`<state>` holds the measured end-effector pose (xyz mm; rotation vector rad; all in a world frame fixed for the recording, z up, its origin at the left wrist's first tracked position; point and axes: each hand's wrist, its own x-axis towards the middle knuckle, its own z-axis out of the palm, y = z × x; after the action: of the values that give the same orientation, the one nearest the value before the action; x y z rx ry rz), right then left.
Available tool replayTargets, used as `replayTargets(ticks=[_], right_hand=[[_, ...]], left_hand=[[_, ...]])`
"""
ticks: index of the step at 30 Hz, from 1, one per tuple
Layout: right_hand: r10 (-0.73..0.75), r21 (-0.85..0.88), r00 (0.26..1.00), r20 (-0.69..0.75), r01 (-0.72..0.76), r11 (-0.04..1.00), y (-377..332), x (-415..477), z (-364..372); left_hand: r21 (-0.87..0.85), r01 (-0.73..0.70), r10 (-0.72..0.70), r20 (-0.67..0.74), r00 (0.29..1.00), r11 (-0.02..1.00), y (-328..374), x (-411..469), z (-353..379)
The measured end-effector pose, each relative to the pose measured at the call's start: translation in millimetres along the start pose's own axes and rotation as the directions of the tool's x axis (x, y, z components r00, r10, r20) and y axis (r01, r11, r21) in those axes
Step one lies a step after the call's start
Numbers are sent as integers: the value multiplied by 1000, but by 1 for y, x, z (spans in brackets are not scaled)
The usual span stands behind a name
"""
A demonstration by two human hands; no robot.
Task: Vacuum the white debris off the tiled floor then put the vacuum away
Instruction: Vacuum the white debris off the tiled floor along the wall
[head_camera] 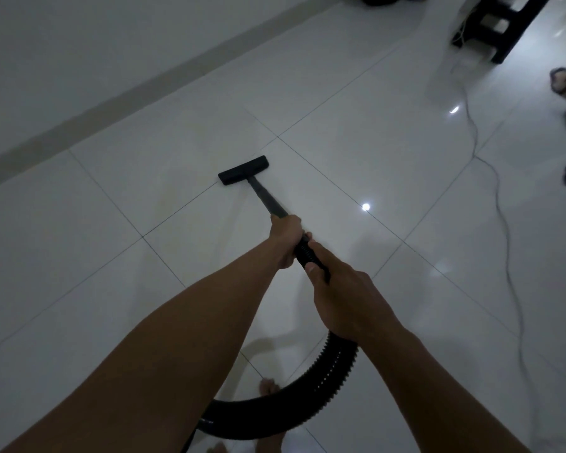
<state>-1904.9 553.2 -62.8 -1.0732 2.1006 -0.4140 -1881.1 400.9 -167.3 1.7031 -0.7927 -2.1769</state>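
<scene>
Both arms outstretched: left hand (286, 238) wrapped round vacuum wand (268, 199), right hand (343, 302) clamped on ribbed hose (335, 364). Floor nozzle (244, 170) flat on glossy white tiled floor (356, 152); power cord (504, 223) trailing right.

There is one black flat-headed vacuum wand (264, 196), one black ribbed hose (307, 398), one thin pale cord (507, 256) at three o'clock, and two hands: left hand (286, 238), right hand (343, 299).

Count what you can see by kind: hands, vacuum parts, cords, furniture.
Hands: 2 (left hand, right hand)
Vacuum parts: 3 (floor head, wand, hose)
Cords: 1 (white cord)
Furniture: 1 (dark furniture)
Total: 7
</scene>
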Motion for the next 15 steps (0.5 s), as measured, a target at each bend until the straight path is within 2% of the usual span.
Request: replayTargets(ticks=[9, 15], right_hand=[[3, 50, 1000, 7, -3, 999, 20, -65, 13], [-40, 65, 997, 66, 35, 997, 32, -89, 11]], left_hand=[[30, 22, -21, -18, 1000, 999, -50, -49, -4], [-7, 11, -11, -46, 999, 1000, -75, -67, -8]])
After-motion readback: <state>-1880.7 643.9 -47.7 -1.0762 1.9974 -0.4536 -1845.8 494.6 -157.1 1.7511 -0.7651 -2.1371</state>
